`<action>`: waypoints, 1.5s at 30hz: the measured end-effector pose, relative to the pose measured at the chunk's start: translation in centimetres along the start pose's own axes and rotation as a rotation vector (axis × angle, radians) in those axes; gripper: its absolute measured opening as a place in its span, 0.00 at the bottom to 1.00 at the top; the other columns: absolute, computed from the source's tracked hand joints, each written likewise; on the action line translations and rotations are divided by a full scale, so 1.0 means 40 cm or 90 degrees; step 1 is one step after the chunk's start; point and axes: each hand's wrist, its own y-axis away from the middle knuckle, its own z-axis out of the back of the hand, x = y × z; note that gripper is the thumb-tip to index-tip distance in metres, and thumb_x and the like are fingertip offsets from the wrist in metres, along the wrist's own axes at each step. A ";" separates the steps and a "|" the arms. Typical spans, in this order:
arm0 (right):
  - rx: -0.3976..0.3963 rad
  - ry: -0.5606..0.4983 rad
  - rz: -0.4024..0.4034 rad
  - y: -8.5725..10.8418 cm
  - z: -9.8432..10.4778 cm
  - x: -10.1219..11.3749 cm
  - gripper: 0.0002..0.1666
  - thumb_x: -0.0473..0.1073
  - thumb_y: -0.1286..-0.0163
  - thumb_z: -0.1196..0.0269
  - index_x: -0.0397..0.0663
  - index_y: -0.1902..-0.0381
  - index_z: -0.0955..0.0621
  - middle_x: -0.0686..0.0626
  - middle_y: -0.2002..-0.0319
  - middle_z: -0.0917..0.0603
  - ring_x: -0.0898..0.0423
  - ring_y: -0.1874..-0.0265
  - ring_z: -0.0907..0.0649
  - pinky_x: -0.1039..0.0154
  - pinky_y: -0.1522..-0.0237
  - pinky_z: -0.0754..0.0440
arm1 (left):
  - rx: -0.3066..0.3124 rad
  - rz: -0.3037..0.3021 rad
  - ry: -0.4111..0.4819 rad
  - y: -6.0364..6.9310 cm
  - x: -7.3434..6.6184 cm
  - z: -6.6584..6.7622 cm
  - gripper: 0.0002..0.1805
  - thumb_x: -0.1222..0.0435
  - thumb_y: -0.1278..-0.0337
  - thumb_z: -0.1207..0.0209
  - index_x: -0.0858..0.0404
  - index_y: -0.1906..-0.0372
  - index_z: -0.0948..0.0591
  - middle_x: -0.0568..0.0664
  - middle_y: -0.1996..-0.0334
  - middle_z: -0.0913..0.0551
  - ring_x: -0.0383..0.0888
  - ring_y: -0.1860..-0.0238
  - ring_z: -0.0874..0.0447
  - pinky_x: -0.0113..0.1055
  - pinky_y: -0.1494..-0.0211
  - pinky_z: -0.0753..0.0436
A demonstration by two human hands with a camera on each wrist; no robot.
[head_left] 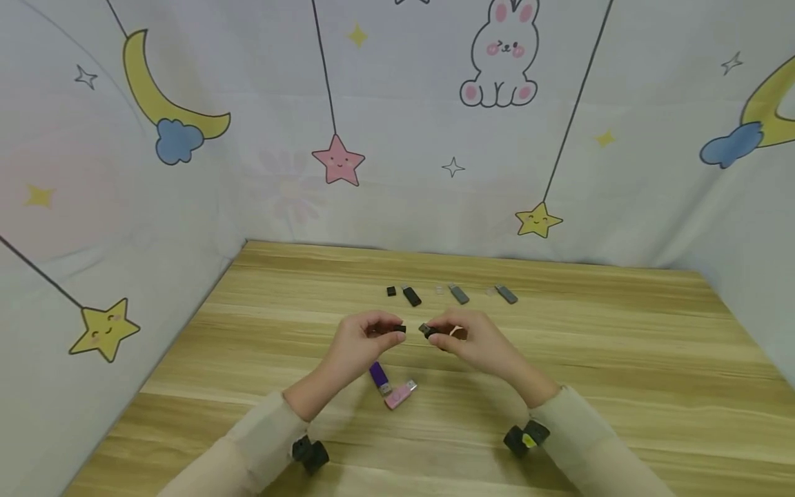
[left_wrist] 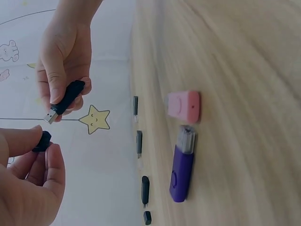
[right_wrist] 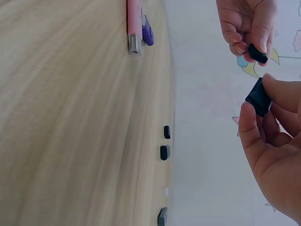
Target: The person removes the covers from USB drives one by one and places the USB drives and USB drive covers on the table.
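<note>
The left hand (head_left: 363, 342) pinches a small black cap (left_wrist: 43, 141) between thumb and fingers. Facing it, the right hand (head_left: 478, 342) holds a black USB stick (left_wrist: 68, 97) between thumb and fingers, its metal plug (left_wrist: 50, 116) pointing toward the cap. A small gap separates cap and plug, and both are held above the table. In the right wrist view the stick (right_wrist: 259, 98) is partly covered by the fingers, and the cap (right_wrist: 257, 53) is at the left hand's fingertips.
On the wooden table (head_left: 279, 290), a purple USB stick (head_left: 377, 374) lies against a pink one (head_left: 400, 395), nearer than the hands. Behind the hands lie a black cap (head_left: 391, 291), a black stick (head_left: 411, 296), two grey sticks (head_left: 459, 294) and clear caps (head_left: 439, 290).
</note>
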 end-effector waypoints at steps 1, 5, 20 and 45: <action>0.000 -0.001 -0.002 -0.004 0.001 -0.001 0.13 0.38 0.32 0.37 0.40 0.52 0.17 0.48 0.63 0.17 0.58 0.64 0.19 0.64 0.64 0.17 | -0.004 -0.001 -0.001 -0.005 -0.002 0.001 0.09 0.72 0.45 0.35 0.69 0.59 0.16 0.54 0.64 0.13 0.43 0.64 0.16 0.32 0.62 0.18; 0.000 -0.007 -0.012 -0.022 0.003 -0.004 0.14 0.37 0.32 0.38 0.37 0.51 0.18 0.47 0.62 0.17 0.57 0.65 0.19 0.65 0.64 0.17 | -0.017 0.004 -0.005 -0.024 -0.004 0.004 0.08 0.72 0.46 0.34 0.68 0.60 0.15 0.53 0.65 0.13 0.42 0.66 0.17 0.32 0.62 0.18; -0.034 0.011 -0.086 -0.080 0.000 -0.034 0.16 0.39 0.30 0.39 0.38 0.47 0.19 0.45 0.59 0.17 0.53 0.61 0.17 0.62 0.62 0.17 | -0.037 0.036 -0.020 -0.092 0.026 0.009 0.10 0.69 0.46 0.34 0.67 0.57 0.15 0.52 0.63 0.13 0.44 0.61 0.16 0.35 0.57 0.17; -0.021 -0.057 -0.225 -0.142 -0.043 -0.106 0.18 0.37 0.30 0.40 0.31 0.45 0.22 0.39 0.57 0.18 0.51 0.61 0.17 0.60 0.62 0.15 | 0.024 0.106 -0.060 -0.168 0.088 0.000 0.10 0.69 0.46 0.34 0.66 0.57 0.16 0.53 0.65 0.15 0.43 0.67 0.19 0.33 0.63 0.20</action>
